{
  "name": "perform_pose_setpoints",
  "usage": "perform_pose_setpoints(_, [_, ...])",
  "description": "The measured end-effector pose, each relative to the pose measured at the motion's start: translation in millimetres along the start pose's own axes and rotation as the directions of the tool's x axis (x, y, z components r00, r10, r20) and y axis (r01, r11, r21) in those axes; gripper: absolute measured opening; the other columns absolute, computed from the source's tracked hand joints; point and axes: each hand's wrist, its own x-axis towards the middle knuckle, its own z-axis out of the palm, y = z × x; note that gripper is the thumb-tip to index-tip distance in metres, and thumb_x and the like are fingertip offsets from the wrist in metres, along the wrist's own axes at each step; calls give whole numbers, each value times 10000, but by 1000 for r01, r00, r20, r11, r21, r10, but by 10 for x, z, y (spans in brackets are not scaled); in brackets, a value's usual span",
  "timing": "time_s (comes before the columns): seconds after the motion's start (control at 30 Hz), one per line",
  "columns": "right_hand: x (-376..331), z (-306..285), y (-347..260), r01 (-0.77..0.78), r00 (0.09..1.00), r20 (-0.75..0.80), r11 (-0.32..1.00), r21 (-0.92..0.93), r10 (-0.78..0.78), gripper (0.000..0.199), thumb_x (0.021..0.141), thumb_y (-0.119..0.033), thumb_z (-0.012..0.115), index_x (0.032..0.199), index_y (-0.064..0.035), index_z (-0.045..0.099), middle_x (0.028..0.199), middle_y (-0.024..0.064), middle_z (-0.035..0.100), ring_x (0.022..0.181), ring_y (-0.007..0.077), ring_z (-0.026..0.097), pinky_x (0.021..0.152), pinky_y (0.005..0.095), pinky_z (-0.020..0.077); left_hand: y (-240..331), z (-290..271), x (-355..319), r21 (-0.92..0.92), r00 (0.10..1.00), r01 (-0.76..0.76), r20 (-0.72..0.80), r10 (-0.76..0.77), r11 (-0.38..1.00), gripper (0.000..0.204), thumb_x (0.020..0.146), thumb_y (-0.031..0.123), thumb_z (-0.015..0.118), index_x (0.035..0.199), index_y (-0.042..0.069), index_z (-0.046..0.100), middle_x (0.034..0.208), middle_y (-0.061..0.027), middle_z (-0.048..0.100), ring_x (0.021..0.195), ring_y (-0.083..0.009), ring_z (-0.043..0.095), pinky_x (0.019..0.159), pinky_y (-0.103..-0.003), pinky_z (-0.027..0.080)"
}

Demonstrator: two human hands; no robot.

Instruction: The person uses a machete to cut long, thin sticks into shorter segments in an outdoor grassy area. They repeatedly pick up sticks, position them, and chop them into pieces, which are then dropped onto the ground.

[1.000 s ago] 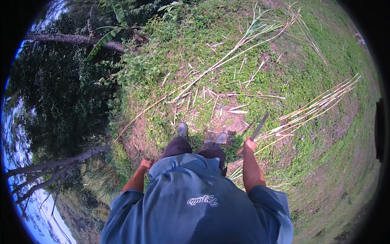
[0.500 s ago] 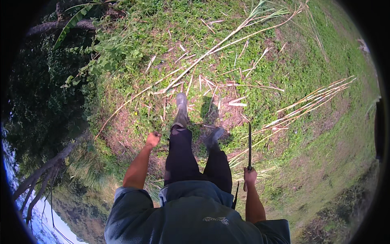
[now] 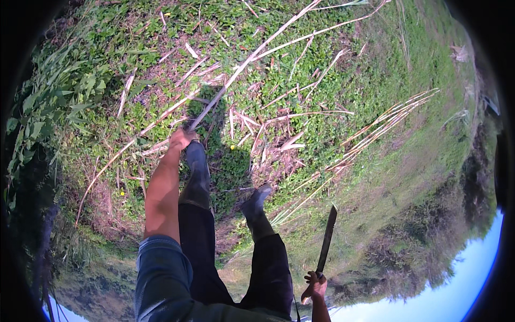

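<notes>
My left hand (image 3: 181, 138) reaches down to the ground, its fingers closed round the near end of a long pale cane stalk (image 3: 237, 75). From there the stalk runs up and right across the grass, beyond the upper edge of the view. Off to the lower right, my right hand (image 3: 317, 288) grips the handle of a machete (image 3: 327, 239). Its dark blade points upward and slightly right, well apart from the stalk. Just beside my left hand is the toe of my left boot (image 3: 197, 161).
A second thin stalk (image 3: 120, 152) lies along the ground at left. Several stripped stalks (image 3: 375, 131) form a loose bundle on the right. Dry husk pieces (image 3: 292, 140) litter the grass near my right boot (image 3: 256, 199). Leafy bushes (image 3: 80, 88) stand at far left.
My left hand has reached forward and down and taken hold of the stalk's end. The machete has moved lower in view with my right hand. My body leans forward and my feet have shifted.
</notes>
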Motion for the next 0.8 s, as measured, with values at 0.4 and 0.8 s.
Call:
perform_pose_setpoints(0.4, [-967, 210, -1325, 435, 815, 328, 878, 200, -478, 244, 847, -214, 658, 910, -22, 521, 870, 119, 658, 752, 255, 692, 623, 326, 527, 843, -1710, -2903, -338, 792, -592, -412, 451, 731, 453, 978, 414, 443, 817, 15, 585, 651, -176, 530, 582, -333, 501, 574, -413, 405])
perform_pose_setpoints(0.8, [-1159, 310, -1846, 581, 717, 307, 780, 234, -626, 210, 828, -159, 642, 941, 5, 576, 793, 94, 651, 673, 208, 682, 553, 290, 499, 388, -3863, -4705, -627, 820, -534, -548, 167, 567, 408, 1002, 390, 439, 926, 39, 632, 577, 34, 441, 517, -60, 388, 472, -241, 313])
